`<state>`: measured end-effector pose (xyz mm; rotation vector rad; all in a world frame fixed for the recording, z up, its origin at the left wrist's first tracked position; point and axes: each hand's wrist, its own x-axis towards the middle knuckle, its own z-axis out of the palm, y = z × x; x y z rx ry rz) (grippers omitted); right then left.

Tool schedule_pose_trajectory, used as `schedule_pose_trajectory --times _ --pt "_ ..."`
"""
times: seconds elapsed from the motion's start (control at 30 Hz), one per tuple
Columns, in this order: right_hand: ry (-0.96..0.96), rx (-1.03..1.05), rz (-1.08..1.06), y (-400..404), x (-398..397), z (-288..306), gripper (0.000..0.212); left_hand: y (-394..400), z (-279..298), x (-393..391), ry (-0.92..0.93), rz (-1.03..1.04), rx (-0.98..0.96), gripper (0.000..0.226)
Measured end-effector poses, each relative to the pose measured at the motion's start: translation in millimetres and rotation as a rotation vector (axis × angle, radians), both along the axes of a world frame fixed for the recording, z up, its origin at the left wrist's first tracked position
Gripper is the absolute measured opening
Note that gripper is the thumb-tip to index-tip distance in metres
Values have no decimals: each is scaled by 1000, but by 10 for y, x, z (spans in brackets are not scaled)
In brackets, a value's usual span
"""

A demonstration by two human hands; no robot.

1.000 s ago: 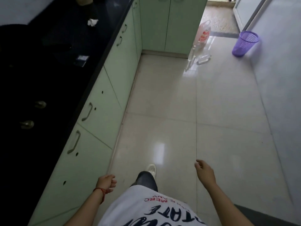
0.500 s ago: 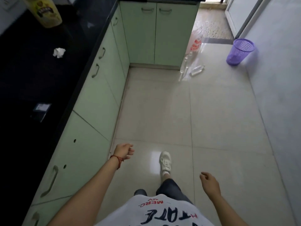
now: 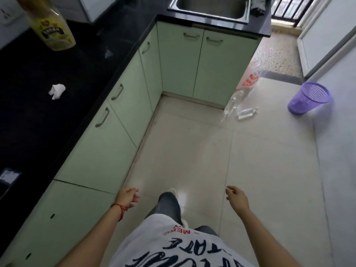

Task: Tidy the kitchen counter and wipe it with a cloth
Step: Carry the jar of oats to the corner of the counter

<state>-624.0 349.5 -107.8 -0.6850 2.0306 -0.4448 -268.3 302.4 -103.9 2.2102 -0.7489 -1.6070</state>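
A black kitchen counter (image 3: 81, 60) runs along the left and turns across the back. On it lie a crumpled white tissue (image 3: 56, 91), a yellow plastic bottle (image 3: 52, 29) and a small dark packet (image 3: 8, 177) at the left edge. A dark cloth (image 3: 258, 5) sits beside the steel sink (image 3: 210, 6) at the back. My left hand (image 3: 128, 197) hangs low over the floor beside the cabinets, fingers loosely curled, holding nothing. My right hand (image 3: 236, 198) is also low and empty, with its fingers apart.
Pale green cabinets (image 3: 115, 132) line the counter's front. Clear plastic bottles (image 3: 240, 110) and a plastic bag (image 3: 250, 78) lie on the tiled floor near the corner cabinet. A purple mesh bin (image 3: 309, 98) stands by the right wall. A doorway opens at the back right.
I have walked forward along the counter; the tissue, bottle and sink have come nearer. Both hands swing at my sides, still empty.
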Motion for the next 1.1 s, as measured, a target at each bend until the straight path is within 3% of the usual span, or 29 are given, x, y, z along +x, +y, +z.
schedule_pose_trajectory --times 0.27,0.53,0.7,0.87,1.1 --pt "31 -42 57 -1707 -322 -134 31 -1403 -296 -186 -42 105 24 29" --pt "43 15 61 -2926 -625 -111 30 -3070 -51 -665 38 63 -20 24" --pt "45 41 163 -3757 -753 -145 32 -3969 131 -774 68 144 -102 22" --pt "39 28 392 -4896 -755 -185 33 -4430 145 -736 50 358 -124 26" --pt "38 31 848 -6394 -380 -102 33 -4249 86 -762 7 781 -39 27"
